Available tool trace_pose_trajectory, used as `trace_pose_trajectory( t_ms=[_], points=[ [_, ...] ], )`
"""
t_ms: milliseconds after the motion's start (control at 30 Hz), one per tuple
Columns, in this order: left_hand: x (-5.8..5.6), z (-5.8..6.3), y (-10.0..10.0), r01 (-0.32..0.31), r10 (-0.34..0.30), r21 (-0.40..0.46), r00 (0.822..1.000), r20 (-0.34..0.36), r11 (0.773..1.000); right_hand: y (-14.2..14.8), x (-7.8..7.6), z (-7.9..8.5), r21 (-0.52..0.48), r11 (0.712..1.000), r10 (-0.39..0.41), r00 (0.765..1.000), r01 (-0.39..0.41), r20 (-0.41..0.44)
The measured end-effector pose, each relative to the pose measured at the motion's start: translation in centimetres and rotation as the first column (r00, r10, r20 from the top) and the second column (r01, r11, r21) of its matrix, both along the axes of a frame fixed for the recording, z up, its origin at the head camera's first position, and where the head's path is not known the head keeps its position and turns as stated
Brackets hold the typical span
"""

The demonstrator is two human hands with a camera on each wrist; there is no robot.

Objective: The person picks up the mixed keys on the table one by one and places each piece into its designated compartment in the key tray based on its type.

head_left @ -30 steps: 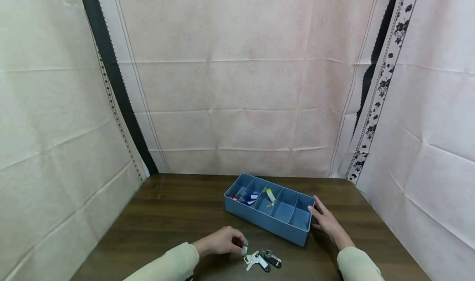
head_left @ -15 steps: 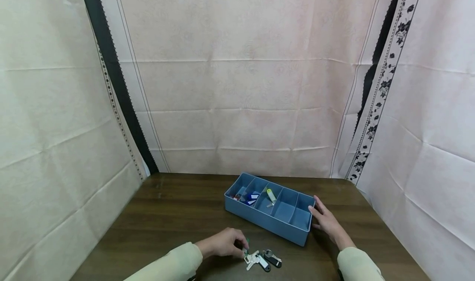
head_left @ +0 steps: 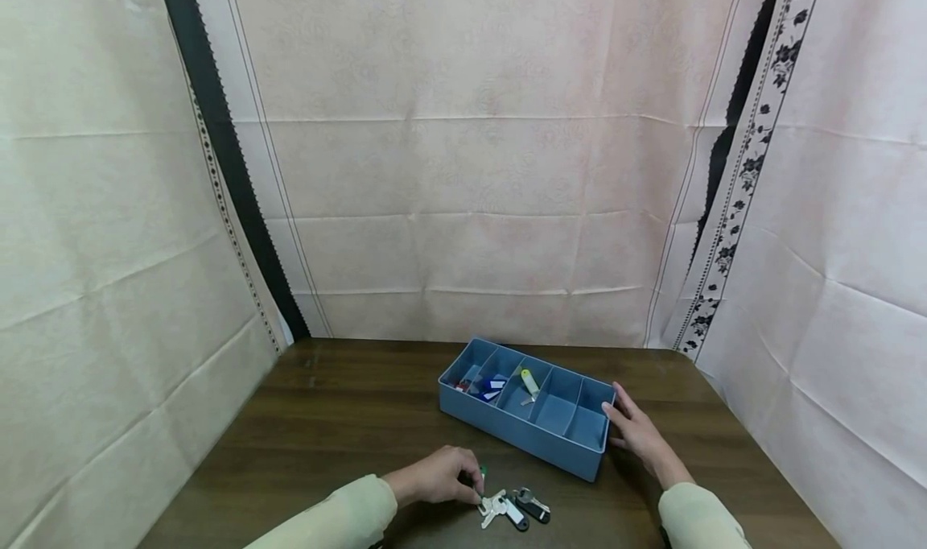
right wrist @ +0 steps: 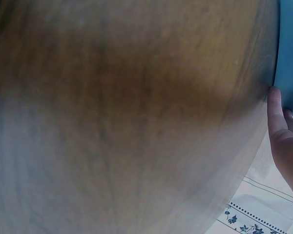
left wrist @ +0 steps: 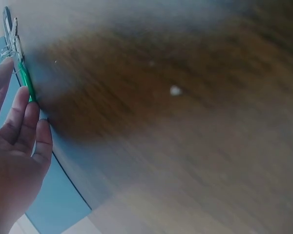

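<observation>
My left hand (head_left: 442,475) pinches a key with a green tag (left wrist: 25,80) between thumb and fingers, low over the wooden table. In the head view its fingers hide most of that tag. Right beside the fingertips lie loose silver keys (head_left: 492,506) and keys with black-edged tags (head_left: 532,506). My right hand (head_left: 637,432) rests against the right end of a blue divided box (head_left: 517,435), its fingers fairly straight along the end wall and rim. The right wrist view shows fingertips touching the blue wall (right wrist: 290,53).
Inside the box, small red items (head_left: 461,385), blue-tagged keys (head_left: 489,388) and a key with a yellow tag (head_left: 529,382) lie in separate compartments. White cloth (head_left: 463,163) hangs behind the table (head_left: 348,404) and on both sides.
The left hand has shifted slightly right, and the green tag has turned, with its end now showing above the fingers. The right hand and box stay put.
</observation>
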State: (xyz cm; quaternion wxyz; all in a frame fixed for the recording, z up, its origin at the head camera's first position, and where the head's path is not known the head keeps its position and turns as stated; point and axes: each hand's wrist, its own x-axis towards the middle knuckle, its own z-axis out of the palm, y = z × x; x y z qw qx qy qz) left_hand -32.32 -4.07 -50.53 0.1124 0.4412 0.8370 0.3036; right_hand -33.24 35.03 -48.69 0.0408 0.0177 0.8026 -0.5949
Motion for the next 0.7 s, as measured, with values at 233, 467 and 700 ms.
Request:
trace_pose_trajectory(
  t_ms=[233,467,700],
  points=[
    [0.16,0.04,0.13,0.005,-0.006,-0.015,0.997,-0.082,1.0,0.01,-0.06,0.0,-0.012,1.0,-0.002,1.0,0.002,0.008],
    [-0.09,-0.06,0.09,0.006,-0.007,-0.02,0.998,-0.062,1.0,0.01,-0.13,-0.06,-0.008,1.0,-0.006,1.0,0.006,0.007],
    [-0.16,0.24,-0.13,-0.022,0.023,0.032,0.999,-0.031,0.999,-0.09,0.03,0.03,-0.011,1.0,-0.004,1.0,0.004,0.003]
  ],
)
